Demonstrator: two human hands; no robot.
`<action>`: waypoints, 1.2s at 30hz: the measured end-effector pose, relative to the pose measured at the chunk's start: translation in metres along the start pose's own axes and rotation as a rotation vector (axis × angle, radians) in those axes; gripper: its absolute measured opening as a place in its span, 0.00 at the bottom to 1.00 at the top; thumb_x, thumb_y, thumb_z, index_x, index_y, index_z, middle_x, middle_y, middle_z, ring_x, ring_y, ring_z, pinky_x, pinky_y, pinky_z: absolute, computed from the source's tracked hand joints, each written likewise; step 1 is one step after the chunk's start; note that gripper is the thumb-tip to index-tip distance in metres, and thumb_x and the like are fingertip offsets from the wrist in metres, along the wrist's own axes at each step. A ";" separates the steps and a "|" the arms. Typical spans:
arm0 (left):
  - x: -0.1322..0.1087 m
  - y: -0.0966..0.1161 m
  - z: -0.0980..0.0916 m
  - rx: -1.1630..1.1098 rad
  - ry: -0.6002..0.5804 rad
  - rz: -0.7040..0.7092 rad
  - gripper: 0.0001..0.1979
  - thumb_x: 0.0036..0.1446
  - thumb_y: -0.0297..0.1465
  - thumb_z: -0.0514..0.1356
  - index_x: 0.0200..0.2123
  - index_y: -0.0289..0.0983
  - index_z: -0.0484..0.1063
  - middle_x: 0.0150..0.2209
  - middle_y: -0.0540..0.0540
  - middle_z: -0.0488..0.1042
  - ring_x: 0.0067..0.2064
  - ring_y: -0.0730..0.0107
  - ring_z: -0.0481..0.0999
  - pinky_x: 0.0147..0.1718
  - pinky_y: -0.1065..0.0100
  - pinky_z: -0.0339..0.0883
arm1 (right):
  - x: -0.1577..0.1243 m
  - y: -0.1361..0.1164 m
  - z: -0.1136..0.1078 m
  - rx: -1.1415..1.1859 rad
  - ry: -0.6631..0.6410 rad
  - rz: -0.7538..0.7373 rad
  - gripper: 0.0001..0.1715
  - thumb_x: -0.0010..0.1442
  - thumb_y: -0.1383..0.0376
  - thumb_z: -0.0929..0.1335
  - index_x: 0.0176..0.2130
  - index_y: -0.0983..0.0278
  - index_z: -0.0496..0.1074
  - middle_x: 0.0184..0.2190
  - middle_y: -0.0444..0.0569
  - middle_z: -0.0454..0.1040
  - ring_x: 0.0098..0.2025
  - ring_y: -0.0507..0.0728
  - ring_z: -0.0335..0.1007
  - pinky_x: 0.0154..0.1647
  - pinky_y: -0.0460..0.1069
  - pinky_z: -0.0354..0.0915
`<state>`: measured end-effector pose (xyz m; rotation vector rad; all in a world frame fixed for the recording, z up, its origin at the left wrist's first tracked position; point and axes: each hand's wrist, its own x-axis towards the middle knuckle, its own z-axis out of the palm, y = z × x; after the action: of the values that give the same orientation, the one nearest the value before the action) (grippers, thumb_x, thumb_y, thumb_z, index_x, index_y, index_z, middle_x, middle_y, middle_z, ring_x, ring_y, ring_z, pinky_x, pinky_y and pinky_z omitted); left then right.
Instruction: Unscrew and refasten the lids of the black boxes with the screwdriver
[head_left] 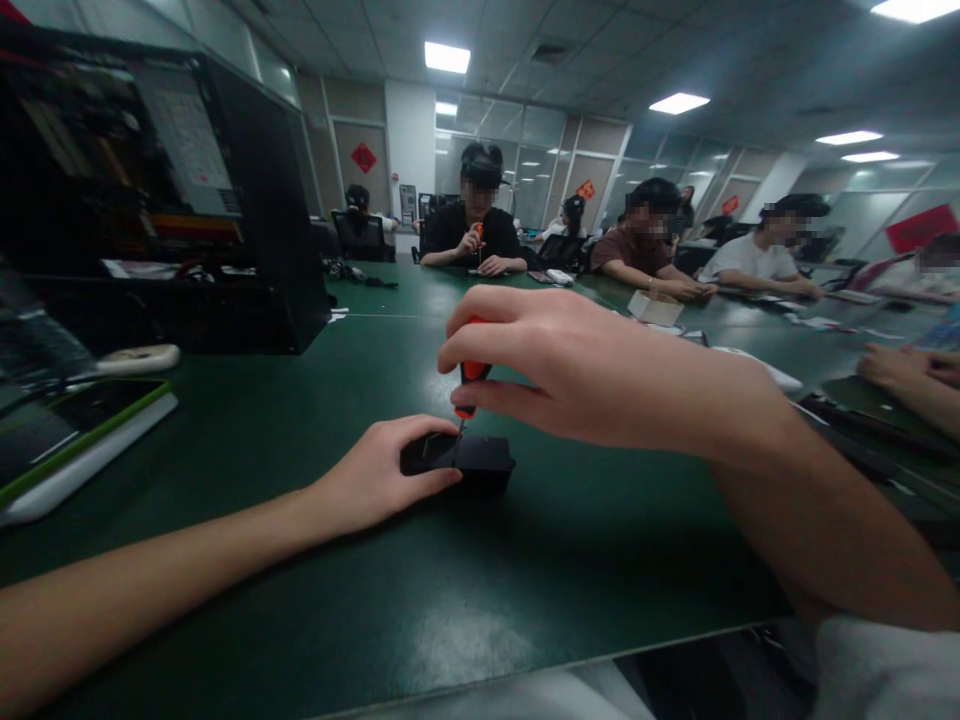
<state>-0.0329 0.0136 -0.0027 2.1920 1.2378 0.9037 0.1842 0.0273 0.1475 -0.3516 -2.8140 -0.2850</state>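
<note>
A small black box-shaped device point(484, 462) rests on the green table point(360, 610). My left hand point(390, 465) grips its left end, with the thumb along the near side and a finger over the far side. Above the device my right hand point(532, 365) is closed round the handle of an orange and black screwdriver point(474, 372). The screwdriver stands nearly upright, its thin shaft pointing down at the top of the device. Whether the tip sits in a screw is too small to tell.
An open black computer case point(255, 200) stands at the left, near a green-edged tray point(97, 430). Across the table a person point(472, 230) holds an orange tool; others sit along the right. A small carton point(654, 308) lies beyond my right hand.
</note>
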 end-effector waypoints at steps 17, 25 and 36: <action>0.000 -0.013 -0.013 0.075 -0.061 0.148 0.21 0.63 0.37 0.63 0.58 0.41 0.73 0.57 0.43 0.75 0.56 0.54 0.74 0.56 0.59 0.66 | -0.043 0.008 0.013 -0.401 -0.147 -0.122 0.12 0.69 0.67 0.64 0.48 0.66 0.75 0.38 0.51 0.72 0.37 0.53 0.65 0.36 0.49 0.57; 0.008 -0.008 -0.007 0.025 -0.125 0.108 0.17 0.64 0.42 0.63 0.52 0.42 0.77 0.52 0.45 0.77 0.51 0.58 0.76 0.51 0.62 0.67 | -0.094 0.036 0.023 -0.510 0.130 -0.139 0.11 0.68 0.65 0.66 0.47 0.65 0.75 0.38 0.50 0.76 0.41 0.54 0.67 0.45 0.51 0.61; 0.007 -0.008 -0.008 0.037 -0.134 0.107 0.17 0.65 0.42 0.61 0.52 0.41 0.76 0.51 0.44 0.76 0.51 0.59 0.75 0.51 0.63 0.65 | -0.107 0.058 0.037 -0.392 0.042 -0.073 0.14 0.67 0.66 0.66 0.51 0.65 0.74 0.43 0.53 0.75 0.47 0.57 0.68 0.49 0.53 0.64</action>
<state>-0.0404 0.0247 -0.0008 2.3257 1.0919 0.7655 0.2897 0.0682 0.0891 -0.3199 -2.7214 -0.8542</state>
